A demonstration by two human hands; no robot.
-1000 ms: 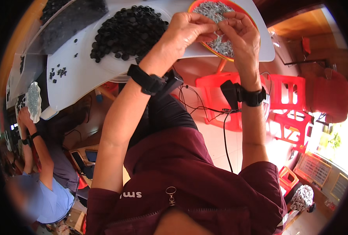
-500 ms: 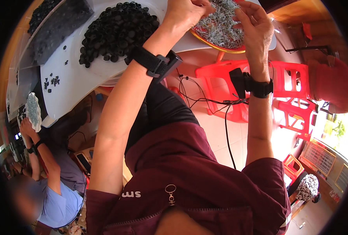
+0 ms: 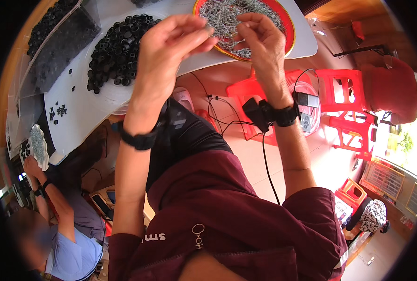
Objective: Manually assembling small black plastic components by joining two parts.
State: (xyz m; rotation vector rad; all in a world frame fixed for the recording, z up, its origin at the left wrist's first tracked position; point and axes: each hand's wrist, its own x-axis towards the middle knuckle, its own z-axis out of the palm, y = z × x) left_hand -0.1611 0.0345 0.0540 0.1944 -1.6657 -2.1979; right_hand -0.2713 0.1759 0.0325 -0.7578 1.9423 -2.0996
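Observation:
My left hand (image 3: 168, 49) is just left of a round red tray (image 3: 289, 29) with a yellow rim. Its fingers point right and bend toward the thumb, and a tiny greyish bit shows by the tips. Over the tray's front part is my right hand (image 3: 264, 44), thumb and forefinger curled close together; whatever they pinch is too small to name. Silver screws (image 3: 227, 13) fill the tray. To the left of my left hand lies a heap of small black round caps (image 3: 117, 47) on the white table (image 3: 67, 107). Black bands circle both wrists.
Red plastic stools (image 3: 342, 93) and black cables (image 3: 227, 122) are below and right of the table. A clear-walled bin (image 3: 70, 49) of black parts stands at far left. Another person (image 3: 75, 250) sits lower left, a hand at a white dish (image 3: 38, 147) of small grey pieces.
Both hands appear lower and further left in view. My left hand has turned, its fingers now pointing right. The view has shifted, so more of the tray shows.

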